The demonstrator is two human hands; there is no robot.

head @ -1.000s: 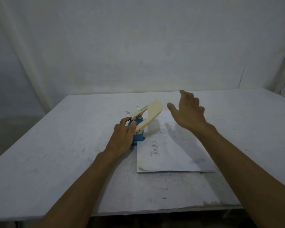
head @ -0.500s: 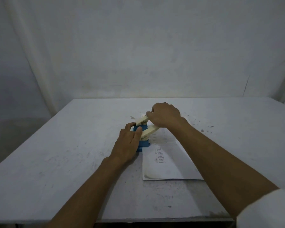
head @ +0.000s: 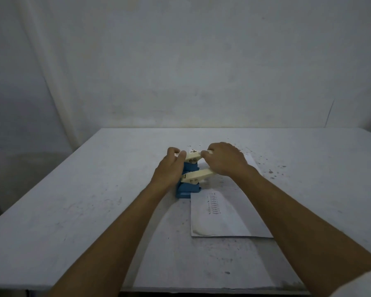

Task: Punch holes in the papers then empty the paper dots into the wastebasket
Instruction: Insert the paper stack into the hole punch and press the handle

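Since the frame half a second earlier, the left hand (head: 169,170) has been shifted from the side of the blue base up to the far end of the cream lever; the right hand (head: 225,162) has stayed on top of the lever.

Head view, only view available:

- Hole punch (head: 190,181): blue base, cream lever arms, standing on the white worktop (head: 84,200) a little above frame centre. One lever arm is seen at the near side, a second at the far side, at 12 o'clock from the first.
- Left hand: placed at 9 o'clock of the punch, thumb and fingers closed in a narrow grip on the far cream end. The palm lies against the base's left side.
- Right hand: curled over the lever from 3 o'clock, knuckles up, grip closed on the lever. The fingertips are hidden beneath the hand.
- Papers (head: 223,213): a printed sheet lying flat at 5 o'clock of the punch, its left edge running under the punch. A column of small print is visible near that edge; it cannot be read.
- Dark specks (head: 270,171) are scattered on the worktop at 3 o'clock of the right hand.
- White sleeve (head: 364,284) is seen at the lower right corner.
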